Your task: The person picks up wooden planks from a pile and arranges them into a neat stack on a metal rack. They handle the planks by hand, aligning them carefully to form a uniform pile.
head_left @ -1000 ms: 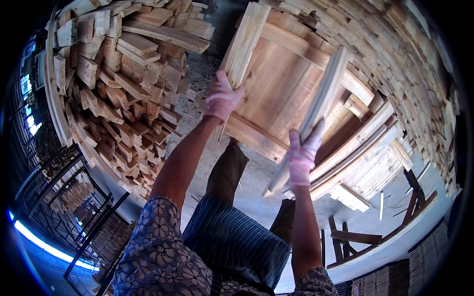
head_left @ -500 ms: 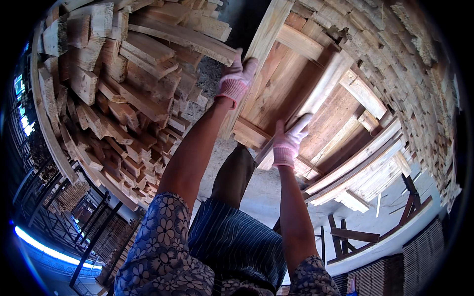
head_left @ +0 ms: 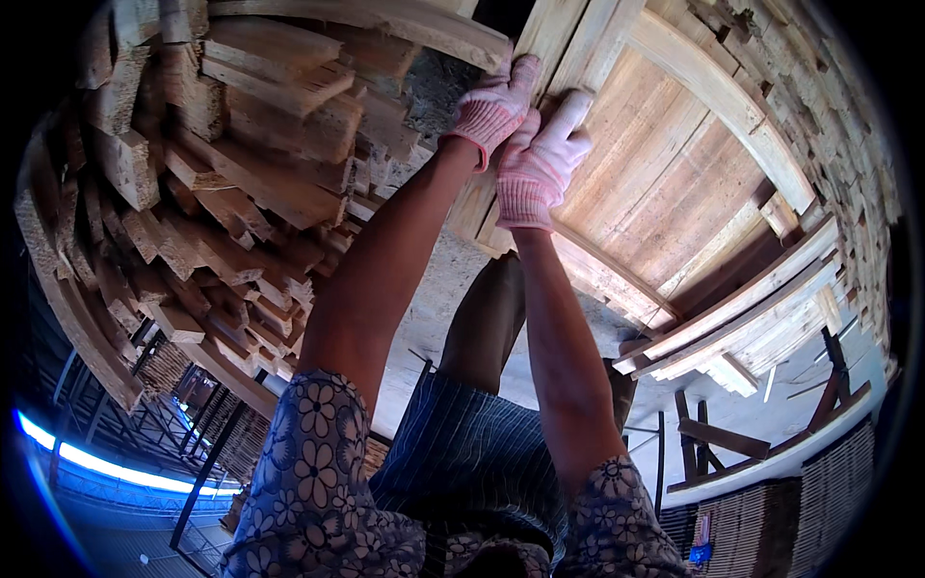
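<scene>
In a pale pink knit glove, my left hand (head_left: 493, 106) is closed on the left edge of a long pale wooden board (head_left: 551, 39). My right hand (head_left: 545, 164), gloved alike, grips a second wooden board (head_left: 605, 43) lying right alongside the first. The two hands are almost touching, and the fingertips on the far sides of the boards are hidden. Beneath and to the right of them, a layer of wide reddish planks (head_left: 665, 164) shows, bordered by a crosswise pale board (head_left: 732, 87).
A tall, uneven pile of sawn timber (head_left: 260, 173) rises at the left, its board ends sticking out toward my left arm. Stacked boards (head_left: 848, 193) wall off the right. Dark metal frames (head_left: 703, 438) stand on the concrete floor (head_left: 405, 299) at the lower right.
My right hand has brought its board leftward, up against the board at my left hand. More of the wide planks on the right now shows. My left hand still holds its board.
</scene>
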A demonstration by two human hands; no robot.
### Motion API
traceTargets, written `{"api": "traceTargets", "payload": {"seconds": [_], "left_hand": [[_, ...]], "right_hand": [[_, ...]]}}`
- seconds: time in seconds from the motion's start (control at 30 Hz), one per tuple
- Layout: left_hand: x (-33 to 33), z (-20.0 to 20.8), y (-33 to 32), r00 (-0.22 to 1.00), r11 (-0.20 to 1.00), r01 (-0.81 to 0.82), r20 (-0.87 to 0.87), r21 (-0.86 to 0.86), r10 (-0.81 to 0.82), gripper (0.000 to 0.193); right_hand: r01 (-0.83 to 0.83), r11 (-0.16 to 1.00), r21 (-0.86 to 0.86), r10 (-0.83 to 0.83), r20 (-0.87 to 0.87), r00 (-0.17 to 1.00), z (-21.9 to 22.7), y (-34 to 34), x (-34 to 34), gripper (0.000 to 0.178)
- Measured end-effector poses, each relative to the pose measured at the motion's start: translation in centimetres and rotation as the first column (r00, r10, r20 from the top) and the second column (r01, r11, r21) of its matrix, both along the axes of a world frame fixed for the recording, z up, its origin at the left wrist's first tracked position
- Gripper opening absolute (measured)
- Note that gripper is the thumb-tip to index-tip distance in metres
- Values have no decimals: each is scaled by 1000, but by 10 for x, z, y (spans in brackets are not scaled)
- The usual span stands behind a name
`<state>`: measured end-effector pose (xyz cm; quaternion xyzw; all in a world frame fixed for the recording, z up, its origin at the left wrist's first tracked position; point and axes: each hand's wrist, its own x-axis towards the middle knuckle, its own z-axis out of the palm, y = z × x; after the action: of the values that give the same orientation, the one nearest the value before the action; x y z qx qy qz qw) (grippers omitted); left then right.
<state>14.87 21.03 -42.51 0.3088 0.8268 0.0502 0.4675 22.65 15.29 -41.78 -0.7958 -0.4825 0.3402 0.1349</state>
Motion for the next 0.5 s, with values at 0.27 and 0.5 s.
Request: {"api": "traceTargets", "payload": {"seconds": [0.27, 0.5], "left_hand": [[-9, -15, -15, 994, 990, 31, -108, 136, -16, 74], [16, 5, -7, 993, 996, -72, -94, 54, 77, 71]], "right_hand": [[-17, 995, 96, 29, -121, 992, -15, -11, -5, 82], [-330, 944, -1, 317, -271, 909, -5, 14, 54, 76]]}}
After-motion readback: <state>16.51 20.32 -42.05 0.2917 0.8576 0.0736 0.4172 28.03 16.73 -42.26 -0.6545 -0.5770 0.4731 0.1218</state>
